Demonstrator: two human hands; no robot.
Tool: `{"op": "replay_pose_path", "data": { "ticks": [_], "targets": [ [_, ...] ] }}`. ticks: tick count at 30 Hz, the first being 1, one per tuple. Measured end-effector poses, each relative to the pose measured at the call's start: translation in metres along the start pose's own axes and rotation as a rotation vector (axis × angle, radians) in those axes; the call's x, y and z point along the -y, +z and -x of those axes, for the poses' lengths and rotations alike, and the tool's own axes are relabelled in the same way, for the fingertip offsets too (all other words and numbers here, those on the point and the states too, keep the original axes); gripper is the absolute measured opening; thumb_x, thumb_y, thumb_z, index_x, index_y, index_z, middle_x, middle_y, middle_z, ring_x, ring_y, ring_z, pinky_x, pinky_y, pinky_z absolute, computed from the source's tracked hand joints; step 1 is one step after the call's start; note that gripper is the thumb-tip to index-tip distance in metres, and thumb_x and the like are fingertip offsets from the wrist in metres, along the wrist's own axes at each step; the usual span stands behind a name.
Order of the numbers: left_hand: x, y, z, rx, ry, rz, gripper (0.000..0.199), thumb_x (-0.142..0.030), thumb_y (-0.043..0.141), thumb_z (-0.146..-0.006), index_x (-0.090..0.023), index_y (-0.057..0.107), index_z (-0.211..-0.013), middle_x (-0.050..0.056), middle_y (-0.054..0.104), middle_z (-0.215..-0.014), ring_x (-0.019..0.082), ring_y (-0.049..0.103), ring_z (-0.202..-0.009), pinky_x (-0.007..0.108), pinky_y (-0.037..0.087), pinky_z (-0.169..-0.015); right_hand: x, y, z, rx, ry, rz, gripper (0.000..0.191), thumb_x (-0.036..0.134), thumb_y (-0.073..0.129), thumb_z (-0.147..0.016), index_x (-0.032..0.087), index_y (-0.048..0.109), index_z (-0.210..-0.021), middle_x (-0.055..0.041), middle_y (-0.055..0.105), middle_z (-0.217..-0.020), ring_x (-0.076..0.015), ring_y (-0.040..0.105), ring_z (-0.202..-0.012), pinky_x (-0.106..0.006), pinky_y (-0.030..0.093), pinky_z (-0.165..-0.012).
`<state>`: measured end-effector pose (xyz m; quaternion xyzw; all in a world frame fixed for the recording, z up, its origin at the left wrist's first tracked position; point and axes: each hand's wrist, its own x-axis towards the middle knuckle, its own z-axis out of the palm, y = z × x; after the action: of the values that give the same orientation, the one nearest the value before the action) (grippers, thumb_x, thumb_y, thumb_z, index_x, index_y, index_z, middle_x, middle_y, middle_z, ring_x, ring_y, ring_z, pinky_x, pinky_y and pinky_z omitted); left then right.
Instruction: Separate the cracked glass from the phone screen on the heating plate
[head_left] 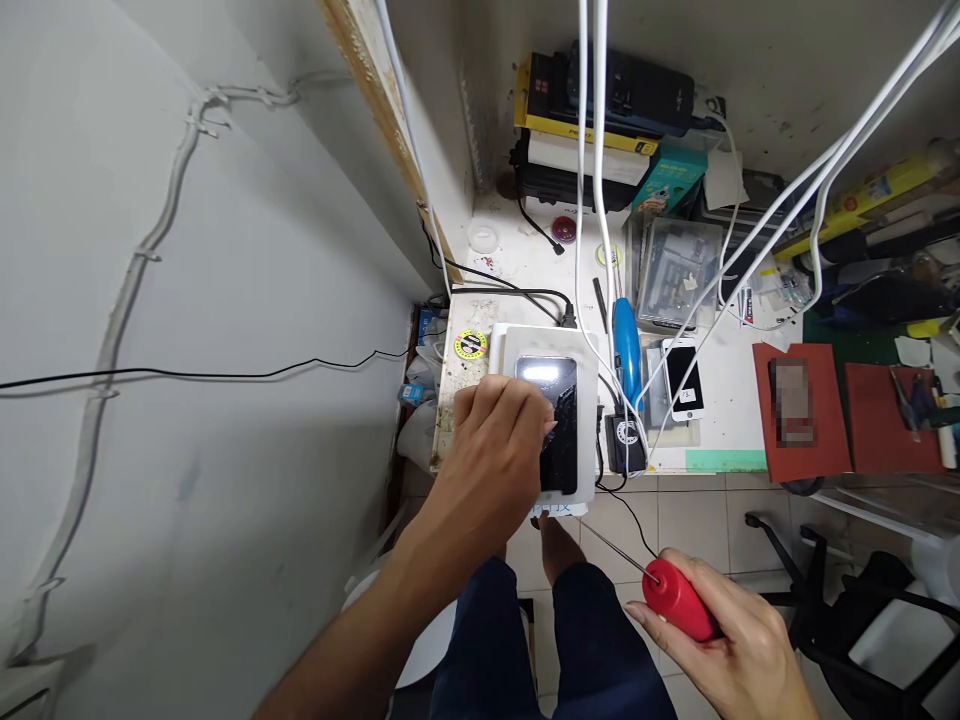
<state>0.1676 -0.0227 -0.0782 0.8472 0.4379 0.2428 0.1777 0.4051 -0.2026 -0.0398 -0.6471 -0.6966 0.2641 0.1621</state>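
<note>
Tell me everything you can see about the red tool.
The tool has a smooth, rounded red handle, perhaps plastic, and a long, thin, straight shaft that looks metal. The right hand grips the handle. The shaft slants away toward the white box; whether its tip touches anything, I can't tell.

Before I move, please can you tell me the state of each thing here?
Red-handled tool: gripped in right hand.
Dark-screened device: face up, partly covered by left hand.
White phone: face up, screen dark.
Blue-handled tool: lying untouched.
Clear plastic box: seemingly shut.
</note>
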Motion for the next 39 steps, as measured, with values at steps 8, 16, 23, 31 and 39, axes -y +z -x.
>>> {"op": "replay_pose_path", "data": {
  "ticks": [8,16,23,31,39],
  "targets": [
    [0.024,-0.028,0.029,-0.275,-0.407,0.594,0.013,-0.015,0.069,-0.102,-0.024,0.061,-0.105,0.0,0.075,-0.106,0.015,0.073,-0.101,0.03,0.059,-0.091,-0.005,-0.002,0.001,-0.037,-0.011,0.013,0.032,0.049,0.073,-0.103,0.022,0.065,-0.119,-0.0009,0.077,-0.086,-0.0136,0.071,-0.059,-0.02,0.059,-0.055],
    [0.067,0.009,0.058,-0.175,-0.478,0.324,0.023,-0.025,0.051,-0.11,-0.024,0.058,-0.132,-0.003,0.066,-0.086,0.012,0.062,-0.07,0.026,0.054,-0.07,-0.02,0.006,0.005,-0.012,-0.071,0.06,0.039,0.048,0.081,-0.096,0.019,0.069,-0.119,-0.0046,0.08,-0.091,-0.0169,0.076,-0.065,-0.019,0.064,-0.062],
    [0.081,0.033,0.056,-0.124,-0.391,0.261,0.029,-0.019,0.044,-0.111,-0.021,0.064,-0.132,0.005,0.08,-0.121,0.018,0.076,-0.114,0.034,0.06,-0.102,-0.017,0.008,0.005,0.012,-0.082,0.078,0.038,0.049,0.08,-0.097,0.021,0.067,-0.118,-0.0039,0.078,-0.089,-0.0167,0.075,-0.063,-0.021,0.063,-0.06],
    [0.069,0.009,0.049,-0.261,-0.368,0.217,0.018,-0.022,0.059,-0.109,-0.022,0.071,-0.123,0.0,0.081,-0.1,0.014,0.075,-0.087,0.027,0.06,-0.085,-0.002,0.007,-0.013,-0.068,-0.023,0.106,0.032,0.052,0.072,-0.103,0.023,0.067,-0.117,-0.0016,0.078,-0.088,-0.0138,0.071,-0.06,-0.02,0.059,-0.059],
    [0.05,-0.012,0.031,-0.04,0.088,0.21,0.046,-0.025,0.074,-0.102,-0.022,0.06,-0.146,0.01,0.07,-0.149,0.035,0.048,-0.152,0.058,0.044,-0.124,0.01,0.016,-0.048,-0.097,0.212,0.115,0.034,0.06,0.07,-0.102,0.026,0.067,-0.104,0.0057,0.062,-0.068,-0.0112,0.048,-0.047,-0.022,0.046,-0.048]
  ]
}}
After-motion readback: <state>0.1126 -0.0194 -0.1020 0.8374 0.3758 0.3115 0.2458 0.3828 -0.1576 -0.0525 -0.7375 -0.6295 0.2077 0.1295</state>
